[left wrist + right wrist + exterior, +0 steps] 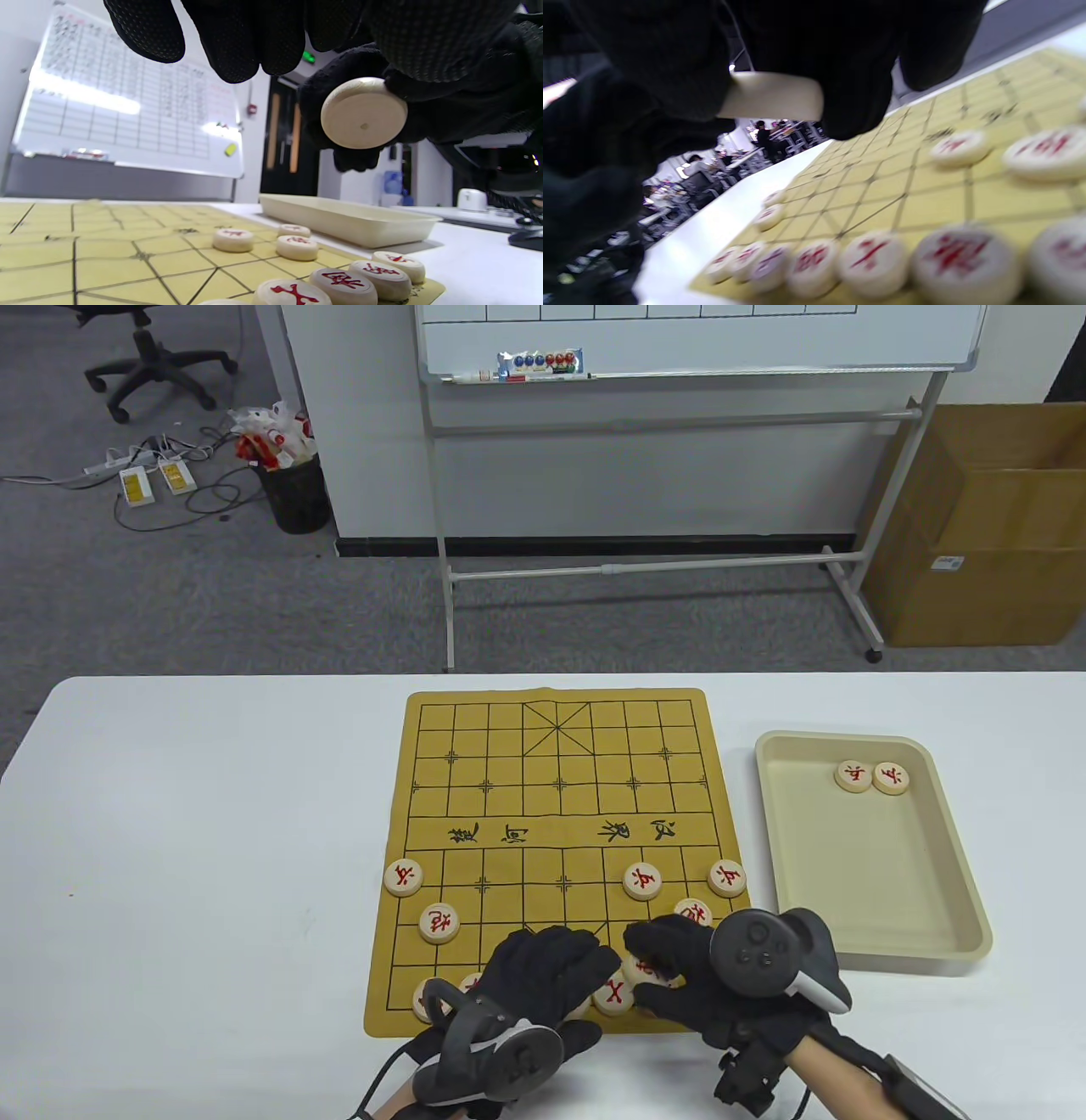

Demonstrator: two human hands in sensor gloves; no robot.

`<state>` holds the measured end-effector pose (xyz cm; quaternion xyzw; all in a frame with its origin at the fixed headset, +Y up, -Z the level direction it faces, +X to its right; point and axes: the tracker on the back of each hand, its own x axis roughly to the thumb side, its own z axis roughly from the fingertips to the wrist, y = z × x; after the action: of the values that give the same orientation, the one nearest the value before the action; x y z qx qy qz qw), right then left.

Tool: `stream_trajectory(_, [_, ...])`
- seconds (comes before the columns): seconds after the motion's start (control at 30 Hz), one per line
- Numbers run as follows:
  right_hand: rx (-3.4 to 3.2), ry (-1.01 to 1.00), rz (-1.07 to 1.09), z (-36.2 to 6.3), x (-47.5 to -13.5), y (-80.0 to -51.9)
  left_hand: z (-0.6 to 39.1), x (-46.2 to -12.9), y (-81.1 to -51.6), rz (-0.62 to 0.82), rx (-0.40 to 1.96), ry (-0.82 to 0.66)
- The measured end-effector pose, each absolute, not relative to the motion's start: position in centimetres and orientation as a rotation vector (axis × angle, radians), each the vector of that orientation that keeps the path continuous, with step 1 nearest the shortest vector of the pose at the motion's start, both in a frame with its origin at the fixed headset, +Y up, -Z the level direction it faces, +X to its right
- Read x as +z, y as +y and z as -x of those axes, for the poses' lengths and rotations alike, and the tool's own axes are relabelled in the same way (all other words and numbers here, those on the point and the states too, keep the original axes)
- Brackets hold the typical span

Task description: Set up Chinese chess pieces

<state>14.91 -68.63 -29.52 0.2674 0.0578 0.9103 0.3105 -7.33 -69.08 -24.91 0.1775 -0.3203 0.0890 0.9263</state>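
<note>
The yellow chess board [543,780] lies on the white table. Red-marked wooden pieces stand on its near half: soldiers [404,877] [642,881] [728,878], cannons [439,922] [693,912] and a near row [612,994], partly hidden under the hands. My right hand [657,971] pinches one round piece [364,113] just above the near row; its blank underside shows in the left wrist view and its edge [772,101] in the right wrist view. My left hand [551,963] hovers beside it over the near row, fingers [237,51] relaxed and holding nothing.
A beige tray [874,952] stands right of the board with two red pieces [853,776] [891,777] at its far end. Behind the table stand a whiteboard on a wheeled frame [696,432] and a cardboard box [984,526].
</note>
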Motion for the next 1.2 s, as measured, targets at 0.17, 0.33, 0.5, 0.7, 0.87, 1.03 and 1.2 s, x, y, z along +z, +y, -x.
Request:
stream_trajectory(0.17, [2.239,0.276,-0.673,-14.0,-28.3,-70.1,6.7,-24.1,-69.1,-0.457,0.155,-0.714])
stream_trajectory(0.33, [2.233,0.298,-0.704,-13.8,-27.7,-70.6,6.6,-23.8,-69.0,-0.458,0.167,-0.761])
stream_trajectory(0.5, [2.351,0.11,-0.672,-13.7,-26.5,-69.7,7.9,-23.4,-67.3,-0.513,0.031,-0.762])
stream_trajectory(0.7, [2.522,-0.117,-0.744,-14.4,-25.9,-68.9,15.2,-25.7,-66.1,-0.453,-0.127,-0.548])
stream_trajectory(0.87, [2.535,-0.091,-0.749,-14.4,-25.9,-69.0,21.2,-27.4,-68.3,-0.36,-0.26,-0.403])
stream_trajectory(1.03, [2.599,-0.124,-0.761,-14.2,-25.8,-69.0,23.1,-27.4,-71.6,-0.259,-0.387,-0.411])
stream_trajectory(1.2, [2.602,-0.08,-0.764,-14.1,-26.0,-69.2,22.8,-28.2,-73.2,-0.22,-0.418,-0.422])
